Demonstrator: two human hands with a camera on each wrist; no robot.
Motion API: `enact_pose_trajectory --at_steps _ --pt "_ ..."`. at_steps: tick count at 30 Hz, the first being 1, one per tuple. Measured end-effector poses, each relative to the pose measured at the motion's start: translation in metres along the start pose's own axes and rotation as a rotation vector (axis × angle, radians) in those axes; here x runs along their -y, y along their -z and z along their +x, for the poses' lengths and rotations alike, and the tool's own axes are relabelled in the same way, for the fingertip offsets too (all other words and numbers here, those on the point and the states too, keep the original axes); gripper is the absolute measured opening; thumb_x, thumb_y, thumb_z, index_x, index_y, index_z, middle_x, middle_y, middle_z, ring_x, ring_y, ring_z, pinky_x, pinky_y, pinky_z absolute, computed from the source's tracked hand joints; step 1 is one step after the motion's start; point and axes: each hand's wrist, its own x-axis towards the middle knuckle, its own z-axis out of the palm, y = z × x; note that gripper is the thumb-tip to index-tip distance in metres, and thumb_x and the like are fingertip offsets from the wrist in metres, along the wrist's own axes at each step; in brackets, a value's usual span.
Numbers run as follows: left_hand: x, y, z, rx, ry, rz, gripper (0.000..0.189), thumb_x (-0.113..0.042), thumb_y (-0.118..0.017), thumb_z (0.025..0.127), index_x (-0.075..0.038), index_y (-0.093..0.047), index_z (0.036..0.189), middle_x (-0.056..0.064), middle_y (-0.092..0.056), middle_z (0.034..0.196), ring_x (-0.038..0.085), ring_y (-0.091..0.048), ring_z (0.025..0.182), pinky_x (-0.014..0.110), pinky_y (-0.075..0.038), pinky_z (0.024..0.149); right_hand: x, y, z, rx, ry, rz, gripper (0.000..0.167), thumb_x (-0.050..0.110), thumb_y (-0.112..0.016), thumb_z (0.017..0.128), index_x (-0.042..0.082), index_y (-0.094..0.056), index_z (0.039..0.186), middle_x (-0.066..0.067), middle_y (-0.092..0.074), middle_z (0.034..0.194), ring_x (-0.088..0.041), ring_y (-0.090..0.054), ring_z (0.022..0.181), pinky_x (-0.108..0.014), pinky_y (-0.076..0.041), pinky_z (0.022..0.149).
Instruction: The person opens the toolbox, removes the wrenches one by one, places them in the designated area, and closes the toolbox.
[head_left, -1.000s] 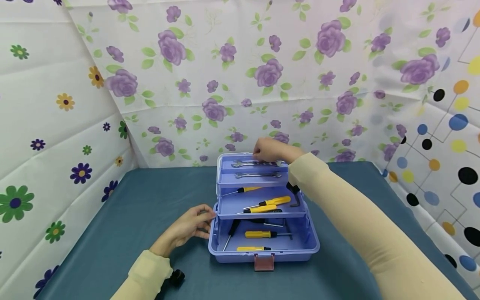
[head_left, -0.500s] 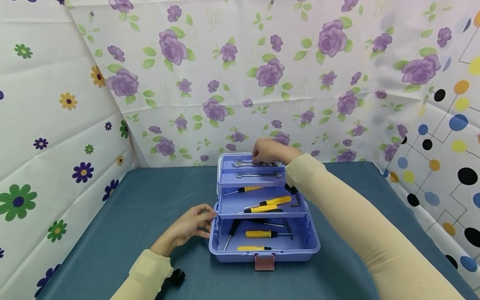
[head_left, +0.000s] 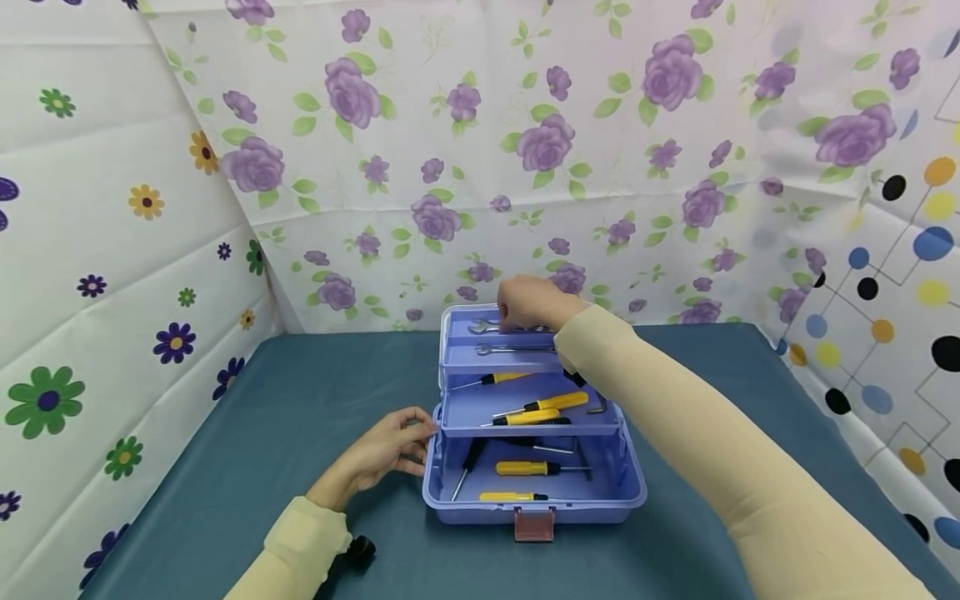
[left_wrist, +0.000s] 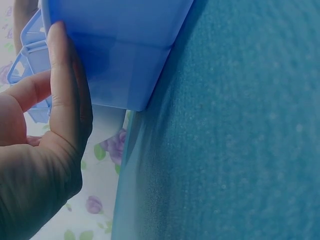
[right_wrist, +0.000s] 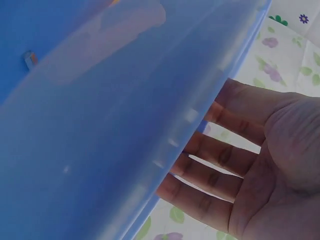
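Gripping lid point(right_wrist: 100, 140) edge, ctr of frame: R hand point(head_left: 534, 302). Touching toolbox point(head_left: 592, 514) side, lower ctr-left: L hand point(head_left: 381, 454), fingers loose. Contents: yel. screwdrivers point(head_left: 525, 468), wrenches point(head_left: 517, 348).

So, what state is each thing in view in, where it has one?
Toolbox: open
Lid: open
Clasp: unfastened, hanging down
Trays: spread in steps
Wrenches: lying in upper tray
Screwdrivers: lying in lower tray and base
Left hand: touching toolbox side
Right hand: gripping lid's edge
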Motion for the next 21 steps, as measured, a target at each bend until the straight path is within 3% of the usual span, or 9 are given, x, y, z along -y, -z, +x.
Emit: enact_pose_trajectory --at_steps 13,21 --pt "-0.0047 -0.0017 -0.0016 -0.004 0.003 0.0 0.028 -0.025 -0.06 0.108 0.0 -0.055 0.119 0.011 -0.065 0.093 0.017 -0.068 0.077 0.034 -0.064 0.069 0.0034 0.0045 0.0018 0.064 0.002 -0.02 0.013 0.018 -0.076 0.097 0.006 -0.075 0.094 -0.006 -0.072 0.089 -0.02 -0.063 0.076 -0.037 -0.057 0.074" --pt "-0.0012 -0.0008 -0.0016 -0.002 -0.001 0.001 0.027 -0.025 -0.059 0.108 0.0 -0.055 0.119 0.011 -0.065 0.093 0.018 -0.068 0.078 0.035 -0.064 0.069 0.0018 0.0043 0.0034 0.107 -0.014 -0.004 0.013 0.017 -0.072 0.097 0.008 -0.073 0.088 -0.004 -0.069 0.081 -0.018 -0.059 0.068 -0.034 -0.053 0.067"
